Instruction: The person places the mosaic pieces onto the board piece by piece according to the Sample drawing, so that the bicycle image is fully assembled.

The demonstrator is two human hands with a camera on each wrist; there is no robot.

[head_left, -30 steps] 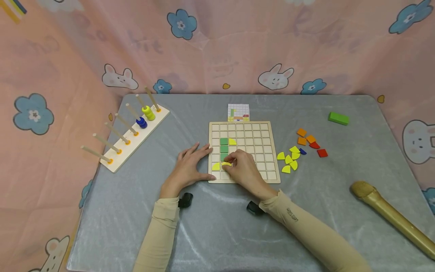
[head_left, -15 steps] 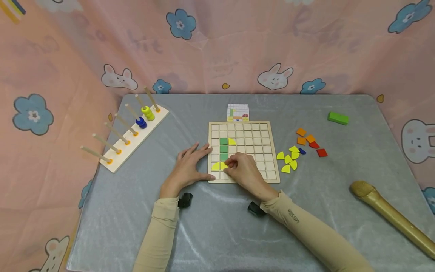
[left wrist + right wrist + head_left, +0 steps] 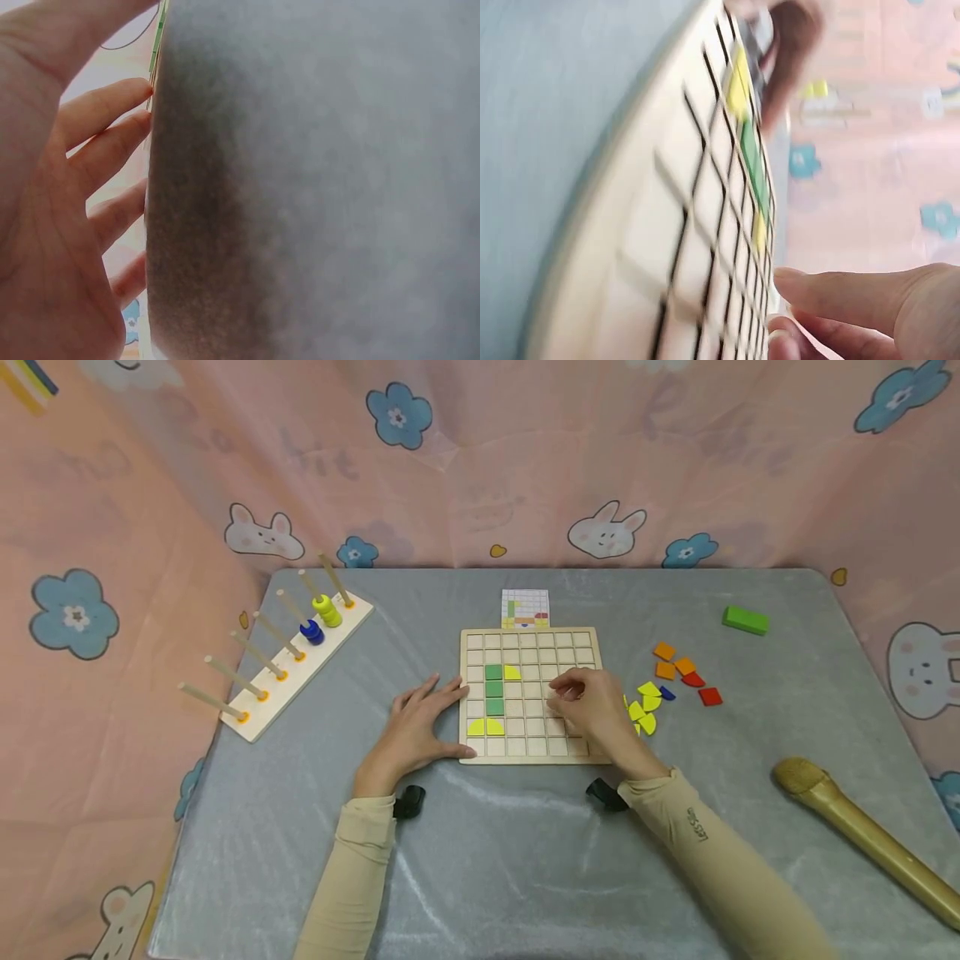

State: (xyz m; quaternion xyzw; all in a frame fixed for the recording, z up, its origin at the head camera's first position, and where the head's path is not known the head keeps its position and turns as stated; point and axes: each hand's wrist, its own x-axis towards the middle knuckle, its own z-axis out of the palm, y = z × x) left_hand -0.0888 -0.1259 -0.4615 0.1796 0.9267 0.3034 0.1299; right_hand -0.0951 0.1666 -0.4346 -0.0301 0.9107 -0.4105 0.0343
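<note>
Touching left edge of wooden grid board (image 3: 537, 748) with wide-spread left hand (image 3: 408, 732); hovering right hand (image 3: 596, 710) over board's right half with bent fingers, thumb narrowly apart from index. Can see two yellow quarter-circle tiles (image 3: 476, 727) side by side in second row from bottom, plus three green square tiles (image 3: 494, 688) in column above right one.

Left sleeve (image 3: 351, 877) and right sleeve (image 3: 738, 868) are beige, wrist-length, creased; the right bears dark lettering (image 3: 697, 824). Each wrist carries a black camera (image 3: 410, 802).
</note>
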